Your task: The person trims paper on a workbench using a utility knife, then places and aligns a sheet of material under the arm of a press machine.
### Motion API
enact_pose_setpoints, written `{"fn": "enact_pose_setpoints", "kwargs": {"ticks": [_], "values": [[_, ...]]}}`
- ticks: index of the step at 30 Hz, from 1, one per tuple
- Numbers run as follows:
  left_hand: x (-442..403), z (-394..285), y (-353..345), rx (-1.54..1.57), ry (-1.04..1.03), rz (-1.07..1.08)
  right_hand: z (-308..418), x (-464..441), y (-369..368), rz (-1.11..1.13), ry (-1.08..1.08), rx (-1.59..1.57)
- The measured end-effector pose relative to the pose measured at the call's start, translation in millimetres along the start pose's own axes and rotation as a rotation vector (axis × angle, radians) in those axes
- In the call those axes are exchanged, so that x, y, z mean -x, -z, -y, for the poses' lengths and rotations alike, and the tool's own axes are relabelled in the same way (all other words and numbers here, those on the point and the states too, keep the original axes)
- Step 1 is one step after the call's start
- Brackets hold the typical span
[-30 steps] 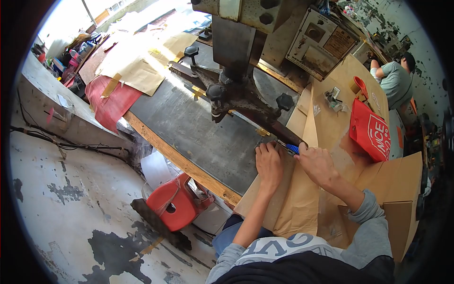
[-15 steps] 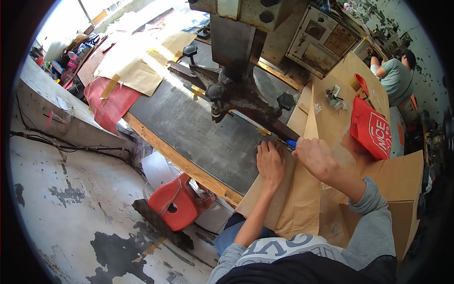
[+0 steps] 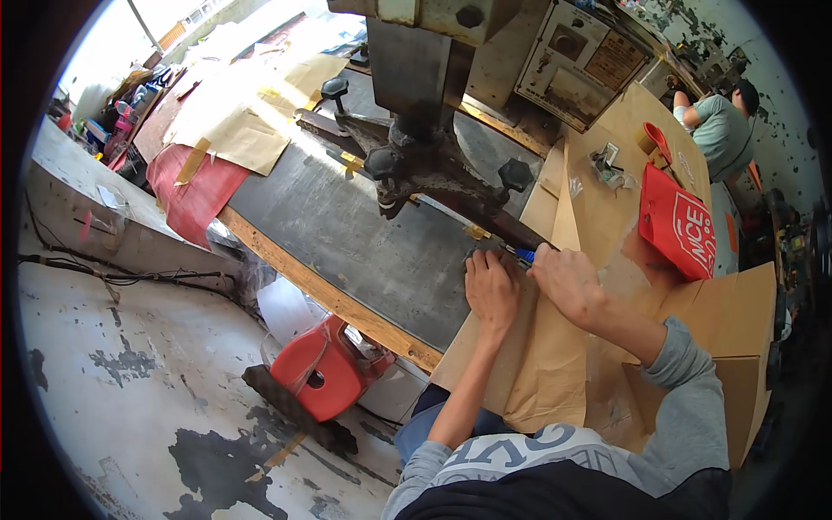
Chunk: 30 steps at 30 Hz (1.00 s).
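My right hand (image 3: 565, 282) is closed round a blue-handled tool (image 3: 524, 255), whose tip points left toward the end of a dark metal bar (image 3: 520, 232). Just left of it, my left hand (image 3: 491, 290) rests palm down at the edge of the dark grey work surface (image 3: 347, 234); its fingertips are bent near the tool's tip, and what they may hold is too small to make out. The bar belongs to a machine head with several black knobs (image 3: 516, 175). Brown paper (image 3: 550, 364) lies beneath and beside my hands.
A control box (image 3: 581, 61) stands behind. On the right are a red bag (image 3: 678, 224), a tape roll (image 3: 650, 139) and an open cardboard box (image 3: 719, 321). A red stool (image 3: 316, 373) is at lower left. Another person (image 3: 724, 130) sits at the upper right.
The view has shifted slightly, so the machine sits a little further left and higher. My right hand has turned on the blue-handled tool, while my left hand keeps its place beside it.
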State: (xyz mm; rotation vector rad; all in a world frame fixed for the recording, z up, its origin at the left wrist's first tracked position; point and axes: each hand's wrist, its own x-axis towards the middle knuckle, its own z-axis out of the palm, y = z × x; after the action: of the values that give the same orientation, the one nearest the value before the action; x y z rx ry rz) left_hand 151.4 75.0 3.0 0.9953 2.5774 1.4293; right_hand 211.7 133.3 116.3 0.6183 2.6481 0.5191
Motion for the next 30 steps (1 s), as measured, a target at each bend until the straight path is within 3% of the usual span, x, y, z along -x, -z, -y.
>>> {"fn": "enact_pose_setpoints", "kwargs": {"ticks": [15,30], "values": [[-1.4,1.6,2.5,-0.027,-0.066,-0.002,-7.7,14.4,-26.6,-0.137,-0.083,-0.147],[0.7,3.9,2.7,-0.009,-0.061,0.004,-7.7,17.7,-34.8,-0.087,-0.102,-0.196]]}}
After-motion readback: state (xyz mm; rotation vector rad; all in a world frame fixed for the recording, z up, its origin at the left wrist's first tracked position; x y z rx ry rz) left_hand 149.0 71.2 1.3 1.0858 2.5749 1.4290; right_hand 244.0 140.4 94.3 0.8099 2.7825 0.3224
